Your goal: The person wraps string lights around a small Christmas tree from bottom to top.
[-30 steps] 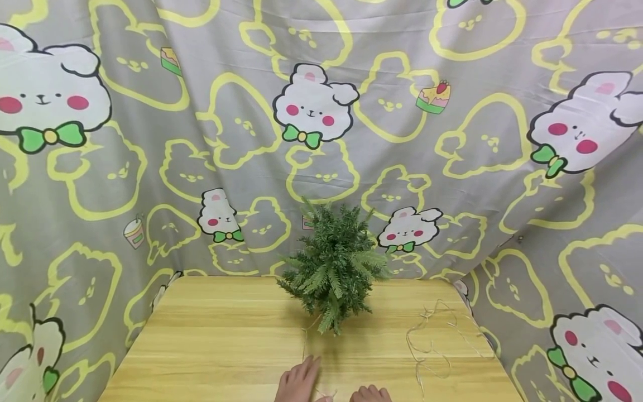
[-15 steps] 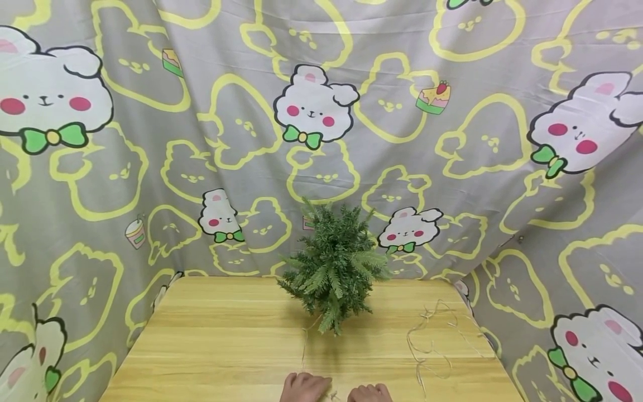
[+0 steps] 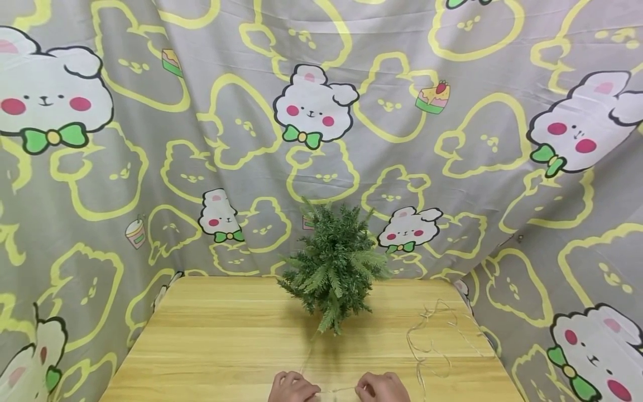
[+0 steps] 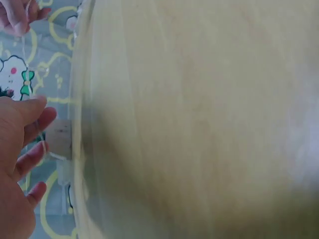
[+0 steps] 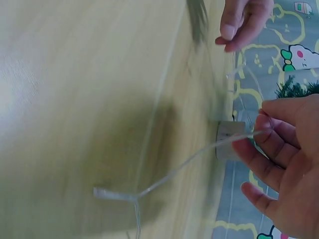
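Observation:
A thin string of fairy lights with clear wire stretches between my two hands at the table's near edge. My left hand pinches it between thumb and fingertips. My right hand pinches it a short way to the right, the wire running over its fingers in the right wrist view. A small clear bulb hangs off the wire there, beyond the right hand. Past both hands stands a small artificial Christmas tree; a faint strand runs from its lower branches toward my left hand.
More of the thin wire lies in loose loops on the right of the wooden table. Grey curtains printed with rabbits enclose the table at the back and sides. A pale block shows beyond the hands.
The left hand has drawn back toward the near edge and slightly left. The right hand has shifted slightly right. The hands are farther apart, with the wire now stretched between them.

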Demonstrator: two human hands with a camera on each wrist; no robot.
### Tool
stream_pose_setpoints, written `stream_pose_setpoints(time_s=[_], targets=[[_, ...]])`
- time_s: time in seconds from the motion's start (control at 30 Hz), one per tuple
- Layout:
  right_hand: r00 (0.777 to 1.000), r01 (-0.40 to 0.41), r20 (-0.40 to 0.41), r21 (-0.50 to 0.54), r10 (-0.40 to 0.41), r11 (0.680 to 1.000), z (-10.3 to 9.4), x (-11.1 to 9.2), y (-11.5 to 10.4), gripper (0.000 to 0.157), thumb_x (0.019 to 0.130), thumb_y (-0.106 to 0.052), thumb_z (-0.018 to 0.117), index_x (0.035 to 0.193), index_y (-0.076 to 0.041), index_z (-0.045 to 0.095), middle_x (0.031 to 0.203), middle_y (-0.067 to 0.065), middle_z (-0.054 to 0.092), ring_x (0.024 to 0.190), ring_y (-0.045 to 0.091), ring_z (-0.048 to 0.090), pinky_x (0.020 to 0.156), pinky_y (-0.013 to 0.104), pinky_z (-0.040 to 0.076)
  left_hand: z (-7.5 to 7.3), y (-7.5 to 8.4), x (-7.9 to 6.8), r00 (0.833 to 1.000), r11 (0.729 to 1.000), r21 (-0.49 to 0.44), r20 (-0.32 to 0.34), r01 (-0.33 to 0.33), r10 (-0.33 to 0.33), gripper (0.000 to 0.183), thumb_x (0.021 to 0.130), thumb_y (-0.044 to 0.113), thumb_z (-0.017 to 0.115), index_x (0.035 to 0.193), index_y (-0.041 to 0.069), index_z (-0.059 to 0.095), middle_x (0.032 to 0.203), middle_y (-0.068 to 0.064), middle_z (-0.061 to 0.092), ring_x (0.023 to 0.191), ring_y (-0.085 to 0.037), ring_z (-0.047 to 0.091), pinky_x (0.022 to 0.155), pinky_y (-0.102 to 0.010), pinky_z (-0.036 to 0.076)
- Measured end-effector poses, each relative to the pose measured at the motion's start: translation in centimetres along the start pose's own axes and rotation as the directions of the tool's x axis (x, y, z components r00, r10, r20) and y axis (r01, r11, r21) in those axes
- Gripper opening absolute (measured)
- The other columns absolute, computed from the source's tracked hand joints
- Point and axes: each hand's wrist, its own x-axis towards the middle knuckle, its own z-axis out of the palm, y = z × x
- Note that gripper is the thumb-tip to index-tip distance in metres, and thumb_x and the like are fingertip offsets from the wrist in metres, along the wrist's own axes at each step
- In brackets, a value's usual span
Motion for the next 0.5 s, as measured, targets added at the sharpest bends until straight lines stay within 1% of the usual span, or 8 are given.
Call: stream_pose_setpoints(time_s=[0.07,0.17,0.2,0.27,0.33,0.4,0.43,0.5], targets=[[1.0,-0.005,-0.004,0.013,0.005,1.0,-0.3,0.1,0.1,0.015,0.091,-0.031,0.063,0.079,-0.024,0.068,0.059,-0.026,0.049,0.054,-0.008,0.039,0.06,0.025,0.036,0.0,-0.4,0.1,0.997,1.0,0.006,-0.067,-0.026,0.027,0.011,0.08,0.028,0.076,0.084,0.036,0.07,0.082,0.029,0.062,0.087,-0.005,0.053,0.072,-0.036,0.037],[0.999,-0.034,0.021,0.112,0.032,0.993,-1.0,0.2,0.1,0.016,0.092,-0.032,0.062,0.081,-0.022,0.069,0.062,-0.023,0.051,0.055,-0.006,0.041,0.056,0.023,0.035,-0.2,-0.8,0.5,0.987,0.999,0.002,-0.155,-0.046,0.045,0.004,0.084,0.032,0.072,0.08,0.035,0.071,0.08,0.027,0.062,0.086,-0.007,0.052,0.069,-0.03,0.033],[0.998,-0.051,0.037,0.157,0.045,0.986,-1.2,0.3,0.1,0.016,0.092,-0.032,0.062,0.083,-0.021,0.069,0.064,-0.021,0.053,0.056,-0.005,0.042,0.055,0.023,0.036,-0.3,-1.0,0.7,0.98,0.998,0.002,-0.19,-0.059,0.058,0.008,0.087,0.034,0.069,0.079,0.034,0.071,0.079,0.026,0.062,0.086,-0.008,0.051,0.067,-0.028,0.032],[0.993,-0.106,0.078,0.251,0.089,0.962,-1.6,0.4,0.1,0.017,0.093,-0.033,0.061,0.087,-0.019,0.069,0.069,-0.017,0.058,0.06,-0.004,0.046,0.055,0.023,0.039,-0.5,-1.4,1.1,0.959,0.995,0.021,-0.267,-0.096,0.099,0.017,0.091,0.037,0.063,0.077,0.033,0.071,0.078,0.024,0.062,0.083,-0.01,0.051,0.066,-0.025,0.029],[0.982,-0.179,0.124,0.35,0.144,0.92,-2.0,0.4,0.0,0.021,0.093,-0.035,0.061,0.091,-0.015,0.069,0.074,-0.01,0.061,0.064,0.001,0.049,0.056,0.025,0.04,-1.0,-1.6,1.7,0.939,0.991,0.04,-0.318,-0.124,0.131,0.021,0.093,0.037,0.06,0.076,0.032,0.071,0.077,0.022,0.062,0.081,-0.011,0.051,0.065,-0.023,0.028],[0.969,-0.237,0.165,0.431,0.182,0.871,-2.3,0.5,0.0,0.024,0.092,-0.035,0.062,0.093,-0.012,0.068,0.077,-0.003,0.063,0.067,0.006,0.053,0.058,0.027,0.042,-1.4,-2.0,2.2,0.915,0.986,0.054,-0.368,-0.16,0.168,0.028,0.097,0.037,0.054,0.076,0.03,0.071,0.077,0.019,0.063,0.079,-0.012,0.051,0.063,-0.023,0.029],[0.964,-0.259,0.184,0.469,0.194,0.844,-2.4,0.5,-0.1,0.027,0.092,-0.036,0.062,0.094,-0.01,0.068,0.078,-0.001,0.063,0.067,0.009,0.054,0.059,0.028,0.043,-1.7,-2.1,2.5,0.911,0.986,0.057,-0.376,-0.16,0.169,0.028,0.097,0.037,0.054,0.076,0.03,0.071,0.078,0.019,0.063,0.079,-0.012,0.05,0.063,-0.023,0.029],[0.957,-0.283,0.221,0.55,0.189,0.786,-2.7,0.6,-0.2,0.03,0.092,-0.035,0.063,0.096,-0.006,0.067,0.077,0.002,0.062,0.064,0.013,0.054,0.059,0.03,0.043,-2.6,-2.1,3.0,0.917,0.989,0.035,-0.372,-0.144,0.146,0.028,0.097,0.037,0.053,0.078,0.03,0.072,0.081,0.018,0.064,0.079,-0.012,0.05,0.063,-0.024,0.031]])
